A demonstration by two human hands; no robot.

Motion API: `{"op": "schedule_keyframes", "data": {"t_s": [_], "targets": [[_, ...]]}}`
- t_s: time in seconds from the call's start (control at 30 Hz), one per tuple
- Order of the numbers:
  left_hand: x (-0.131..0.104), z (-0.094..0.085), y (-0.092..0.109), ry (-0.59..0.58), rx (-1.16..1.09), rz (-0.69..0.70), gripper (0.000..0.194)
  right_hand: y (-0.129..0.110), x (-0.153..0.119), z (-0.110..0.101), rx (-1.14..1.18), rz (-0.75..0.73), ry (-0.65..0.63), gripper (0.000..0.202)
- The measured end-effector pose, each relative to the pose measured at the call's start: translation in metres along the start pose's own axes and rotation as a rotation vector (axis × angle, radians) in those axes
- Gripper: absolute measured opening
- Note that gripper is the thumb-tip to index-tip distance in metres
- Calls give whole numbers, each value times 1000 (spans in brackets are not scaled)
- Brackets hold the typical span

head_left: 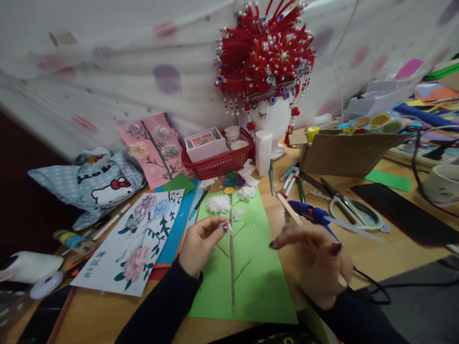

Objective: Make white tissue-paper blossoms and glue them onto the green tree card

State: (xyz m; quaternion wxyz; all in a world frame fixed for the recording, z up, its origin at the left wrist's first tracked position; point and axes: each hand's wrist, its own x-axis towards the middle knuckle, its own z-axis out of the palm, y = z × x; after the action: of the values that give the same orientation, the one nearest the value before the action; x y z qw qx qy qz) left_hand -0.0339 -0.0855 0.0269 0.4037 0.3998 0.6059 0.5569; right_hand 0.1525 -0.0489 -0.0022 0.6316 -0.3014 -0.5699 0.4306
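Head view — left fingers (216, 234) pinch a white scrap (229, 226); right fingers (287, 236) clasp a stick (289, 210).

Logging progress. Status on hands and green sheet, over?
Left hand pinching white scrap. Right hand holding wooden stick. Green sheet bears white puffs. Blue glue gun beyond right hand.

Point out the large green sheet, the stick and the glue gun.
Large green sheet (258, 260), head view: bare right part.
Stick (289, 209), head view: shaft below upper tip.
Glue gun (316, 214), head view: blue body.

A craft workspace: the wooden worktop (373, 258) carries a rectangular green paper sheet (258, 272), blue plastic glue gun (304, 209) and white-handled metal scissors (347, 204).
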Motion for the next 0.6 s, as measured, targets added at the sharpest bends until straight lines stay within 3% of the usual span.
{"op": "schedule_keyframes", "data": {"t_s": [0.1, 0.17, 0.37, 0.6], "targets": [[20, 0, -6, -86, 137, -19, 20, -3, 8, 4, 51, -28, 73, 44], [31, 3, -12, -119, 212, -24, 17, -2, 10, 3, -22, -26, 42, 43], [54, 10, -26, -161, 335, 7, 16, 7, 13, -5, -458, -97, -277, 42], [67, 15, -26, -283, 569, 41, 7, 4, 17, 2, -689, -128, -424, 43]]}}
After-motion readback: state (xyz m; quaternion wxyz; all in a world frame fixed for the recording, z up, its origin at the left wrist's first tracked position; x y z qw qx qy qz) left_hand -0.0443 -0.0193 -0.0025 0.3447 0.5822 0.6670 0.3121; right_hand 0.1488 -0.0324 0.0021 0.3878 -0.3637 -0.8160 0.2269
